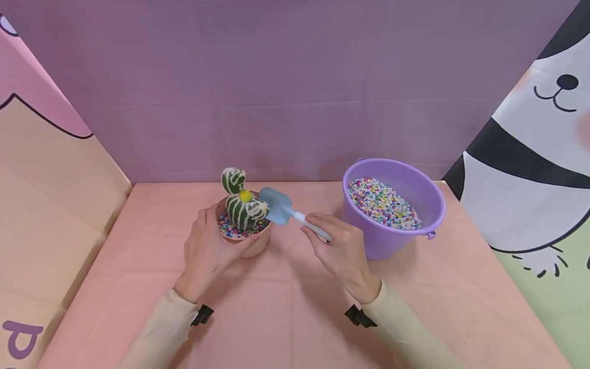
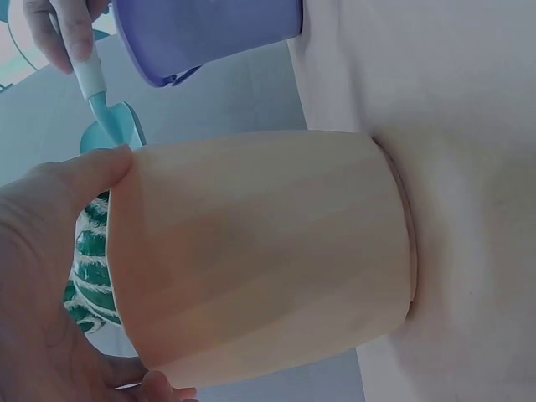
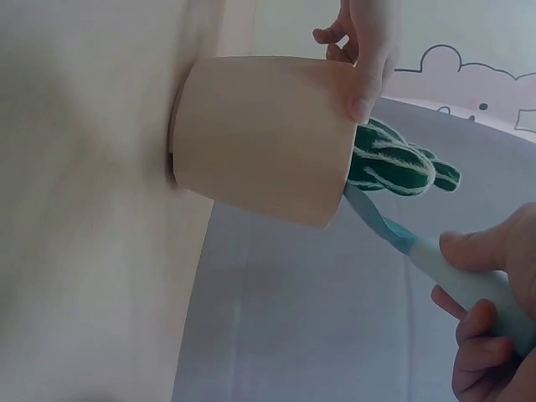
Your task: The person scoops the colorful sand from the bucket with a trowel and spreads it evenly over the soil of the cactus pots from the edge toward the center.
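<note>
A tan flower pot (image 1: 256, 247) stands upright on the table, holding a green toy cactus (image 1: 239, 212) with white fuzzy stripes and a yellow flower. Small colourful beads (image 1: 232, 229) lie around the cactus base. My left hand (image 1: 207, 253) grips the pot's rim, thumb at the near side and fingers on the far left. In my right hand (image 1: 342, 247) is a small blue garden trowel (image 1: 278, 206), held by its pale handle. Its blade tilts down toward the pot; in the right wrist view the blade (image 3: 374, 213) tip is right at the rim, partly hidden there.
A purple bucket (image 1: 384, 243) stands to the right of the pot, with many multicoloured beads (image 1: 383, 204) inside. A pink cloth (image 1: 276, 318) covers the table. Behind rises a purple backdrop (image 1: 286, 92), with printed cartoon panels at both sides.
</note>
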Demonstrator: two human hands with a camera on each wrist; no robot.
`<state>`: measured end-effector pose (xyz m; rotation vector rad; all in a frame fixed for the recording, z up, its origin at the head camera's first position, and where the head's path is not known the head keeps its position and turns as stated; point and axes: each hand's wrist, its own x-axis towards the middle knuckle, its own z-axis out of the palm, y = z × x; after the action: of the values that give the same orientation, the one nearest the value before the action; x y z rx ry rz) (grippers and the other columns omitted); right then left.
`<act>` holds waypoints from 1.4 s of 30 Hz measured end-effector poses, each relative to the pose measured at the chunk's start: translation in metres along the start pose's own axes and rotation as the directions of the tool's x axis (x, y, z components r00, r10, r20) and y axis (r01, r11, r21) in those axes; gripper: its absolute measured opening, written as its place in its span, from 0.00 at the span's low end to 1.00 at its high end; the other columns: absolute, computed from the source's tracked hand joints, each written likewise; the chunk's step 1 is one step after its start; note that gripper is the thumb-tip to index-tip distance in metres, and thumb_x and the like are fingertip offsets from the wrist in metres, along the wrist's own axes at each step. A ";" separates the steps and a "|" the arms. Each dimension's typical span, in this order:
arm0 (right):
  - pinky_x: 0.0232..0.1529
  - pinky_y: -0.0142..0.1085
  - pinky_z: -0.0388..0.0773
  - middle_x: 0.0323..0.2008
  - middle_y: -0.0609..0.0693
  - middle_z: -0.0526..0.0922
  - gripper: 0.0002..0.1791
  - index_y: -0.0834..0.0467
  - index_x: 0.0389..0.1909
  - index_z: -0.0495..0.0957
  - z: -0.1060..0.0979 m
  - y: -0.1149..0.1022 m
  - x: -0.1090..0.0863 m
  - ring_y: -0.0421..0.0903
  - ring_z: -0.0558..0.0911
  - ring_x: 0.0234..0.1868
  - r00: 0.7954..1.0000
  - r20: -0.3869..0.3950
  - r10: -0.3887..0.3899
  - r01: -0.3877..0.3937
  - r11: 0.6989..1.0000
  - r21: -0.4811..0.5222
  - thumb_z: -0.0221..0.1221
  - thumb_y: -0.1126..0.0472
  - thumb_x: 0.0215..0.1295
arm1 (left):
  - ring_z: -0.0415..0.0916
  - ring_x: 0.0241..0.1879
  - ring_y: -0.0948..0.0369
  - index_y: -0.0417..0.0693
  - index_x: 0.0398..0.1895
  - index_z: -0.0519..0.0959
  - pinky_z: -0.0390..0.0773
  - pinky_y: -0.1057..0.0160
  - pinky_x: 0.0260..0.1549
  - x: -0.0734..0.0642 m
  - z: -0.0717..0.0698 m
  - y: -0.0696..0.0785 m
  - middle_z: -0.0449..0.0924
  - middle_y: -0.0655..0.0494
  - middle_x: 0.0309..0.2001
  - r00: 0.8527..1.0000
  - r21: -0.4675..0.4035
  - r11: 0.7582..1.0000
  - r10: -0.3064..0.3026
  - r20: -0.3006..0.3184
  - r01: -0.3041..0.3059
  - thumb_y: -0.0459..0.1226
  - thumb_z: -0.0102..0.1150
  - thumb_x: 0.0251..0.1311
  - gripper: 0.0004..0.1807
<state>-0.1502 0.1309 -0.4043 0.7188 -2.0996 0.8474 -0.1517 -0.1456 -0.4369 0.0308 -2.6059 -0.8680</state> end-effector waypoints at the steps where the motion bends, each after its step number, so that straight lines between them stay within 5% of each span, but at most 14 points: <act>1: 0.43 0.44 0.90 0.41 0.54 0.94 0.14 0.61 0.44 0.92 0.000 0.000 0.000 0.50 0.94 0.42 1.000 0.000 0.004 -0.004 1.000 0.000 0.79 0.67 0.55 | 0.79 0.54 0.46 0.49 0.77 0.66 0.85 0.43 0.41 0.000 0.000 0.000 0.75 0.46 0.60 1.000 0.000 1.000 0.001 0.000 -0.001 0.74 0.73 0.45 0.62; 19: 0.34 0.35 0.87 0.36 0.52 0.94 0.12 0.61 0.40 0.93 -0.018 0.009 0.009 0.48 0.93 0.33 0.998 -0.025 0.056 -0.055 0.997 0.062 0.79 0.68 0.53 | 0.77 0.62 0.38 0.49 0.79 0.64 0.83 0.34 0.47 -0.001 -0.008 0.006 0.72 0.42 0.70 0.999 0.071 0.997 -0.006 0.053 0.002 0.72 0.71 0.50 0.59; 26: 0.32 0.26 0.81 0.33 0.51 0.94 0.12 0.60 0.40 0.93 -0.032 0.008 0.014 0.44 0.89 0.28 0.991 0.010 0.130 -0.130 0.990 0.050 0.80 0.64 0.54 | 0.74 0.67 0.37 0.49 0.80 0.63 0.80 0.32 0.52 0.001 -0.026 0.010 0.69 0.40 0.73 0.987 0.062 0.997 -0.052 0.150 0.043 0.70 0.70 0.55 0.57; 30: 0.32 0.21 0.75 0.31 0.51 0.93 0.12 0.58 0.39 0.94 -0.041 0.010 0.018 0.43 0.86 0.25 0.981 0.005 0.194 -0.194 0.980 0.042 0.80 0.63 0.53 | 0.71 0.69 0.37 0.52 0.81 0.64 0.78 0.31 0.54 0.000 -0.038 0.019 0.67 0.40 0.75 0.981 0.069 0.997 -0.055 0.187 0.043 0.67 0.67 0.60 0.52; 36: 0.31 0.20 0.72 0.32 0.50 0.94 0.10 0.56 0.39 0.94 -0.057 0.012 0.024 0.39 0.82 0.26 0.959 0.010 0.284 -0.284 0.958 0.039 0.79 0.62 0.54 | 0.79 0.62 0.43 0.55 0.78 0.69 0.80 0.37 0.50 -0.005 -0.053 0.036 0.81 0.47 0.65 0.986 0.059 0.998 -0.032 0.166 0.023 0.64 0.67 0.62 0.46; 42: 0.33 0.21 0.74 0.36 0.49 0.94 0.11 0.53 0.41 0.94 -0.074 0.015 0.027 0.29 0.83 0.31 0.931 0.047 0.362 -0.364 0.931 0.041 0.79 0.60 0.57 | 0.85 0.55 0.49 0.55 0.73 0.75 0.82 0.43 0.46 -0.007 -0.058 0.049 0.86 0.52 0.59 0.981 -0.013 0.999 0.053 0.185 -0.052 0.64 0.67 0.63 0.40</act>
<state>-0.1445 0.1904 -0.3504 0.3746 -2.2923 1.0941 -0.1187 -0.1386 -0.3682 -0.1260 -2.7610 -0.9012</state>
